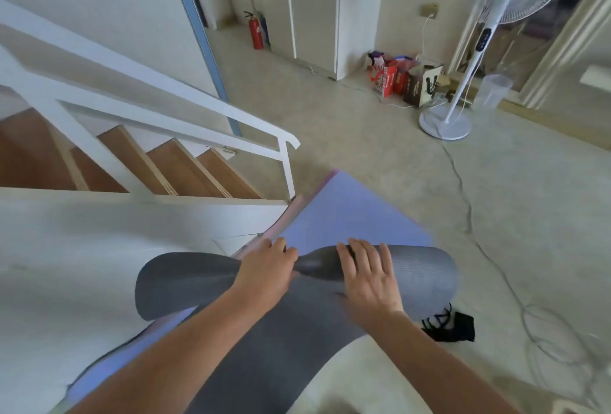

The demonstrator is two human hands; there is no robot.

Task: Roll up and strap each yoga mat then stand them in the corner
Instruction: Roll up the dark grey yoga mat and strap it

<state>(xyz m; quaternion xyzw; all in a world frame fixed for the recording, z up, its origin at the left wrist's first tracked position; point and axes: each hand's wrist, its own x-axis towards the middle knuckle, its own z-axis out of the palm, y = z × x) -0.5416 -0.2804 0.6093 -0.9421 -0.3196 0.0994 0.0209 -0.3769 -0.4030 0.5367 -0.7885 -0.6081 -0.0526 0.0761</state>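
1. Grey ribbed foam is showing on the yoga mat (423, 275), which is lying across the lower middle of the frame. Its far end is curling into a loose roll, and its unrolled length is running down between the two forearms toward the bottom edge.
2. Under it, a lavender mat (347, 212) is lying flat on the floor, showing above the roll near the frame's centre and again at the lower left.
3. The left hand (267, 270) is gripping the roll left of its middle, with the fingers curled close together over the far edge. The foam is buckling into a crease between the two hands.
4. The right hand (368, 278) is pressing flat on top of the roll, fingers straight and slightly spread, their tips reaching the far edge.
5. A black strap bundle (454, 326) is lying tangled on the floor at the lower right, just beside the roll's right end.
6. A staircase (172, 169) with wooden treads and a white railing (185, 96) is filling the left of the frame.
7. A white standing fan (446, 121) is standing at the upper right, its cable (463, 195) trailing down the floor. Paper bags (403, 80) are sitting just left of it, and a red fire extinguisher (256, 32) is standing at the upper middle.
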